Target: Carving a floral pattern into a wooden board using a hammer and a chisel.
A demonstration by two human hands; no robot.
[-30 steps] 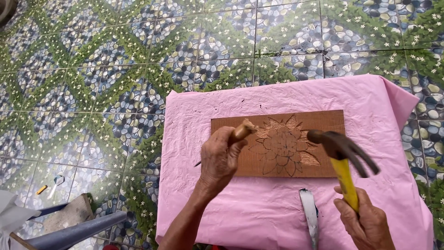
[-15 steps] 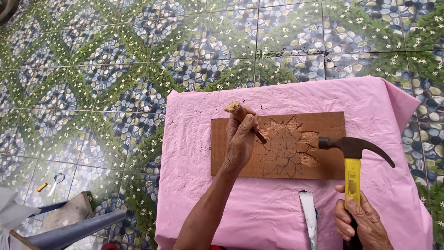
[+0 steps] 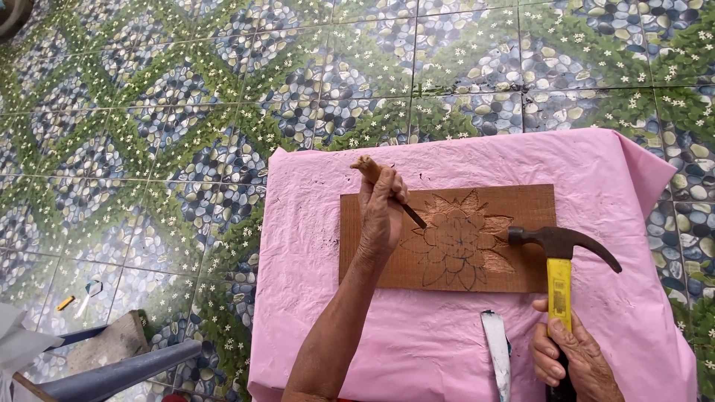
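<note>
My left hand (image 3: 381, 216) grips the chisel (image 3: 391, 192), tip on the wooden board (image 3: 447, 237) at the flower's ten o'clock; my right hand (image 3: 570, 357) clasps the claw hammer (image 3: 558, 257), raised. I judge carving underway; next needs a true strike.

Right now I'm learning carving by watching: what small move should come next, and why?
Probably a light tap of the hammer on the chisel butt. The left hand holds its tip on the flower outline on the board, while the right hand holds the hammer off to the side.
</note>
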